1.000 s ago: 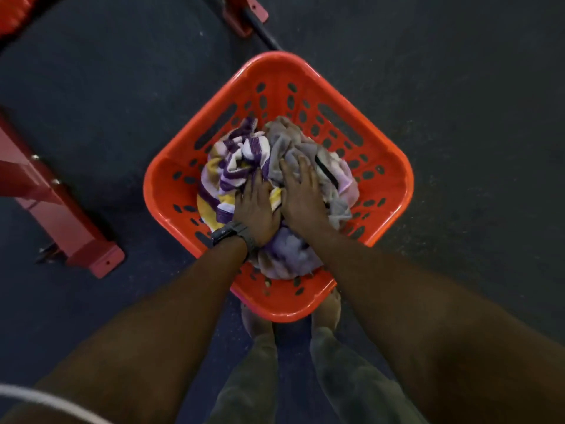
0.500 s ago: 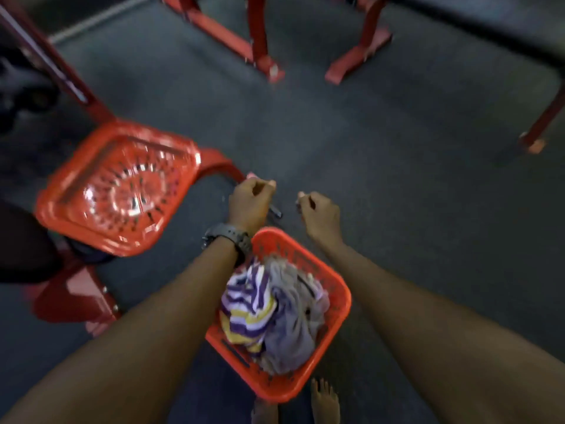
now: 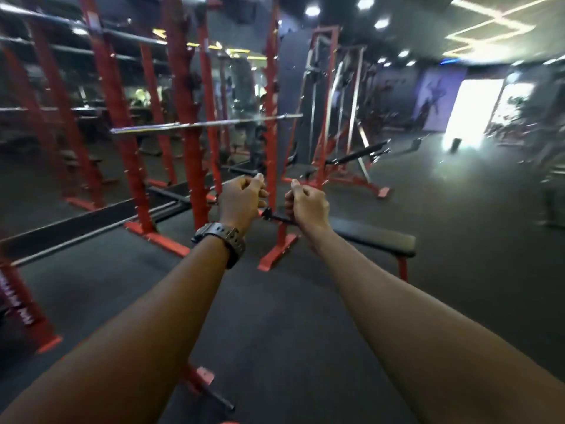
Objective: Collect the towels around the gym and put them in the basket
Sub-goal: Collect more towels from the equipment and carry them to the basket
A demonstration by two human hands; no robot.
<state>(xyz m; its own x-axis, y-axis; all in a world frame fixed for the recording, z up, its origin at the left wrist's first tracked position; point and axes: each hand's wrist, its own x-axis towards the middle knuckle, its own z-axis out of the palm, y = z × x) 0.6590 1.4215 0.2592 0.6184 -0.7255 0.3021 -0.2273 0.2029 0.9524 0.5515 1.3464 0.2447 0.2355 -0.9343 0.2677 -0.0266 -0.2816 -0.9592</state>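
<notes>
While no towel or basket shows, you seem between pickups; left hand [image 3: 241, 199] and right hand [image 3: 306, 204], before the red rack [image 3: 195, 123], curl on nothing; search for towels next.

Racks [image 3: 189, 123] left, bench [image 3: 376, 238] right, behind hands [image 3: 272, 200].

There is a single view, from a camera worn on the person's head, so no part of the scene is shared with another view. It faces forward across the gym rather than steeply down, with both bare forearms reaching away from the bottom edge toward the red squat rack [image 3: 195, 142]. The rack stands ahead and left of centre, near the camera; a flat bench [image 3: 376, 240] lies just right of it, and a bright doorway [image 3: 470, 108] is far beyond, to its right. The wide lens bends the edges and the frame is motion-blurred.
</notes>
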